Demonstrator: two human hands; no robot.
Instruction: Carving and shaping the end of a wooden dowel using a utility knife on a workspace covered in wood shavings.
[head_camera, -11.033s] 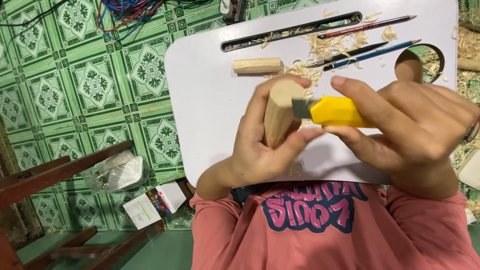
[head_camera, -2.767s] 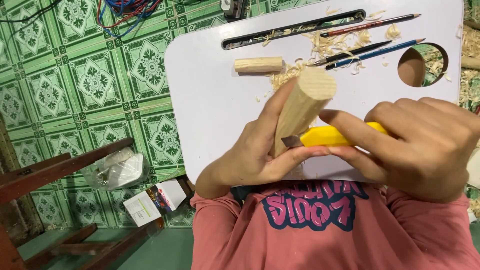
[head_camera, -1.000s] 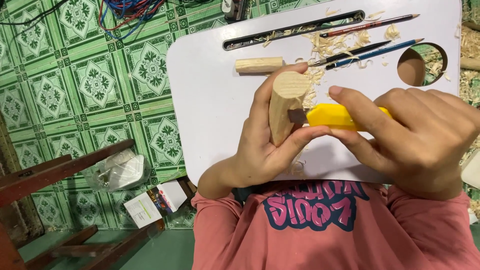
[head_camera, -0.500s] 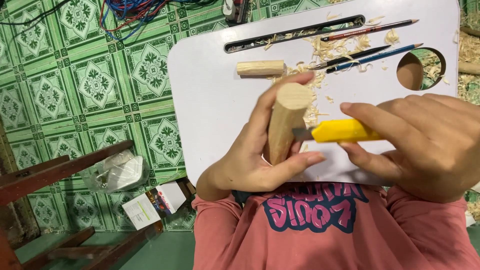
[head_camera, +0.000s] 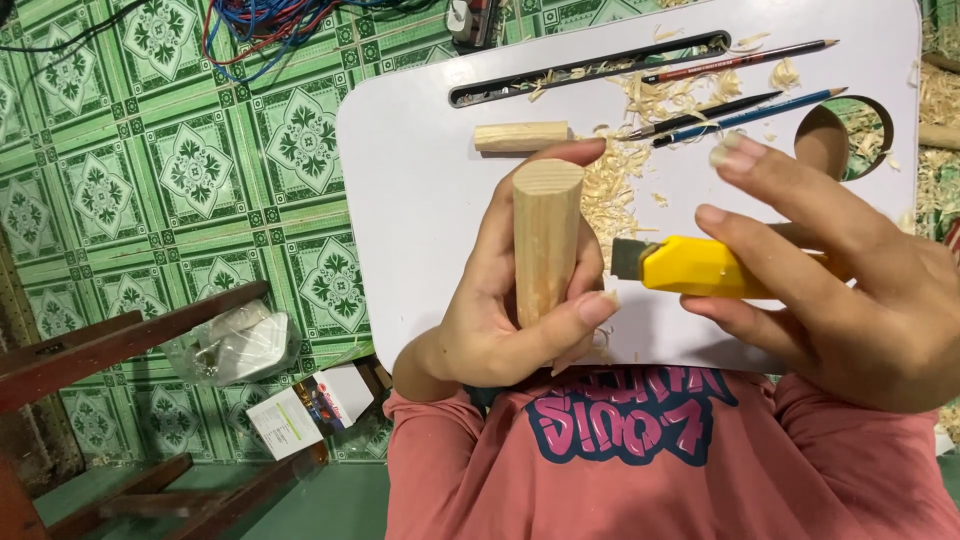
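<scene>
I noted the left hand (head_camera: 500, 320) gripping the wooden dowel (head_camera: 546, 240) upright; the right hand (head_camera: 850, 290) held the yellow knife (head_camera: 700, 268) just beside it, blade presented for carving.

Home floor workspace (tiles (head_camera: 200, 170), shavings (head_camera: 610, 180))

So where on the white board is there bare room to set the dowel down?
The board's left part is bare, left of the short dowel and left hand. Shavings and pencils crowd the middle and far right.

light: bright, even (soft shadows) | focus: sharp; slight blur at near fingertips
</scene>
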